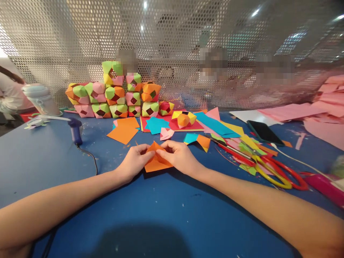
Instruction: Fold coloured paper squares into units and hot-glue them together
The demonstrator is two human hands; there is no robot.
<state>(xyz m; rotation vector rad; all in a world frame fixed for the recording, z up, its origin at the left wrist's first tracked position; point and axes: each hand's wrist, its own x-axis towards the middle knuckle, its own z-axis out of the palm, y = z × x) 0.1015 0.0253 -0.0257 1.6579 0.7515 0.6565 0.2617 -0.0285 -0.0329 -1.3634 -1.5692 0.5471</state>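
Note:
A sheet of orange paper (157,165), partly folded with a peak at the top, is held just above the blue table. My left hand (134,161) pinches its left side, thumb on the near face. On the right side my right hand (181,156) grips it the same way, and the two thumb tips nearly meet in the middle. Both hands hide the paper's side edges. Just beyond the fingers lie a small pink folded piece (167,133) and a blue-and-orange folded piece (197,140).
Stacked paper balls (115,95) stand at the back by a perforated metal screen (174,43). A blue glue gun (75,130) and a bottle (41,98) are left. Right are scissors (271,172), paper scraps, a phone (264,132) and pink sheets (295,111). Orange sheets (124,129) lie beyond my left hand.

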